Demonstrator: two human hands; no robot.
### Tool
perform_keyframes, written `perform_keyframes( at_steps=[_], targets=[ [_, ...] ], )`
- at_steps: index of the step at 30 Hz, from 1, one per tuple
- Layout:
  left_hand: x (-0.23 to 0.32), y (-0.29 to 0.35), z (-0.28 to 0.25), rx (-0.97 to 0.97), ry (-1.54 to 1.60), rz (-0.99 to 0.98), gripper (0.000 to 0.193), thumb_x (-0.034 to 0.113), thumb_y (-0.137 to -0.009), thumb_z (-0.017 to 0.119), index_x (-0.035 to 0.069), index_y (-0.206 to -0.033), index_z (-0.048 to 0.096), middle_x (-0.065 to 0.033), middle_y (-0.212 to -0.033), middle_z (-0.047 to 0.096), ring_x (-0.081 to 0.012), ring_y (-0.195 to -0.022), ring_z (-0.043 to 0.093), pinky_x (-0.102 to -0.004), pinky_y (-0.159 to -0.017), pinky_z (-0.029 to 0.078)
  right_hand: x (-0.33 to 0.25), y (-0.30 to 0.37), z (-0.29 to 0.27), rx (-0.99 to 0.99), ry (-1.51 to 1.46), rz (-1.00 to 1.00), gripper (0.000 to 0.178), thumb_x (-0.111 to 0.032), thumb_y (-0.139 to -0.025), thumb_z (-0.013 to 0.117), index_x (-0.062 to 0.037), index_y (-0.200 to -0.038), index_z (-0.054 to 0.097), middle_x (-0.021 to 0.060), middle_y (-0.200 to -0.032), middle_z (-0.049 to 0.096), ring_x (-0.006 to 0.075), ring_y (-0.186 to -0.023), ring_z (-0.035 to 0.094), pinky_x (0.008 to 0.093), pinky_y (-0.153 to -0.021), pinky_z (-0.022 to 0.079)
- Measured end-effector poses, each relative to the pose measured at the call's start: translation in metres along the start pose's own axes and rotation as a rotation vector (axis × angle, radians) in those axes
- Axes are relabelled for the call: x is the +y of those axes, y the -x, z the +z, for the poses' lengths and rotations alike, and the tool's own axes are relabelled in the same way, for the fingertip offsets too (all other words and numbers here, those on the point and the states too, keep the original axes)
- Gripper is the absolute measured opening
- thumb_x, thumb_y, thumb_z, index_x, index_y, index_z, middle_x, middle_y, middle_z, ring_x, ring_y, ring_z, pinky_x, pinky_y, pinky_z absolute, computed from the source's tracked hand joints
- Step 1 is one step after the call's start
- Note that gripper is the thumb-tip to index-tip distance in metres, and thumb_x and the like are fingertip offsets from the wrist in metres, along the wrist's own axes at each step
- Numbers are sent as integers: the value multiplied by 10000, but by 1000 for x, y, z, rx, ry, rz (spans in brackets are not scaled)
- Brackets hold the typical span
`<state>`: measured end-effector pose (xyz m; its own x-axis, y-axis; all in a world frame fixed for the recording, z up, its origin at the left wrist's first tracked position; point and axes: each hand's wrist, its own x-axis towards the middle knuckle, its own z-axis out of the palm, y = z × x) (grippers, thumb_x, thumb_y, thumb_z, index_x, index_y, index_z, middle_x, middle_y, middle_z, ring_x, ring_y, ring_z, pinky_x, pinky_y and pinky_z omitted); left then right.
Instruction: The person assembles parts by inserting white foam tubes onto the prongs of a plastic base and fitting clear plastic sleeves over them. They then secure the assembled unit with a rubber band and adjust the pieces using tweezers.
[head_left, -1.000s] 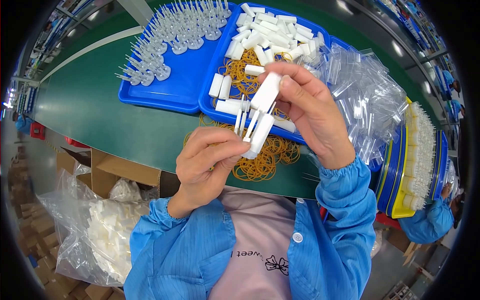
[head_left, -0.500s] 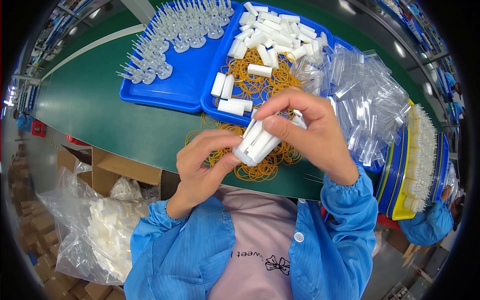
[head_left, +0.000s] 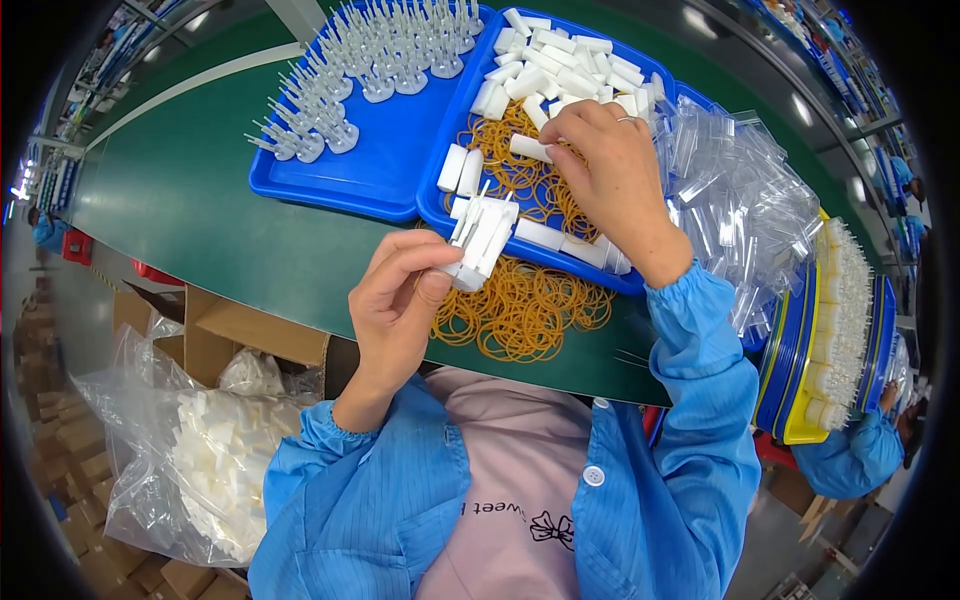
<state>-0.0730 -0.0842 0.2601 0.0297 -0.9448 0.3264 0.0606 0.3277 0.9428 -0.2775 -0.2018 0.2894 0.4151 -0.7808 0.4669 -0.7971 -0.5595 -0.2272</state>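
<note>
My left hand (head_left: 395, 300) pinches the bottom of a pronged plastic holder (head_left: 466, 274), with white blocks (head_left: 492, 238) standing among its prongs. Some prong tips stick up above the blocks. Over the blue tray (head_left: 432, 200), my right hand (head_left: 612, 170) has thumb and fingertips closed at the right end of a loose white block (head_left: 529, 147), which lies on yellow rubber bands (head_left: 500, 180). Fingers partly hide that end. More white blocks (head_left: 560, 65) are heaped at the tray's far end, and several lie along its near edge.
Left of it, another blue tray (head_left: 340, 185) carries rows of upright pronged holders (head_left: 385, 60). Clear plastic sleeves (head_left: 740, 190) are piled on the right, beside stacked yellow and blue trays (head_left: 800, 400). Rubber bands (head_left: 530, 310) lie on the green table (head_left: 200, 230). A cardboard box (head_left: 255, 325) stands below.
My right hand has left the holder and moved up and away to a loose block in the tray. My left hand keeps the holder, whose prongs now show more plainly.
</note>
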Motion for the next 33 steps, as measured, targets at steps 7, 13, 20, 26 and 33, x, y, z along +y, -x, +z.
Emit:
perform_keyframes(
  at_steps=[7,13,20,26,33],
  targets=[
    [4,-3,5,-15,1,-18,165,58,-861,581,-21,-1000,623,-65,-1002,518,-116,-889,514,-225,-761,426,3,1,14,-73,51,16,143,-102,-717,651,-102,-860,644,58,-858,580,244,-883,538,388,-756,385],
    [2,-4,0,-2,-11,-11,160,37,-856,576,-24,-996,624,-67,-1001,522,-119,-886,517,-231,-765,426,11,3,7,7,-88,-1,160,-117,-766,605,-81,-917,641,87,-857,592,260,-849,557,392,-738,390],
    [4,-7,2,-24,-17,35,160,19,-849,576,-20,-996,627,-72,-1001,526,-122,-888,517,-229,-758,426,8,-2,-18,-167,-926,363,182,-192,-905,508,-53,-975,604,-9,-824,566,81,-769,473,228,-725,391],
    [11,-12,6,-64,-122,97,160,-8,-824,586,6,-970,649,-79,-962,549,-137,-855,534,-231,-723,437,-3,-5,-22,-233,-1141,365,194,-208,-911,499,-51,-927,610,-24,-784,559,52,-727,475,200,-675,399],
    [12,-14,9,-125,-216,115,204,-45,-790,587,39,-958,667,-69,-907,568,-152,-810,548,-238,-666,446,-5,-3,-20,-360,-1192,401,246,-269,-902,516,-47,-942,614,2,-857,593,84,-817,508,229,-777,392]
  ],
)
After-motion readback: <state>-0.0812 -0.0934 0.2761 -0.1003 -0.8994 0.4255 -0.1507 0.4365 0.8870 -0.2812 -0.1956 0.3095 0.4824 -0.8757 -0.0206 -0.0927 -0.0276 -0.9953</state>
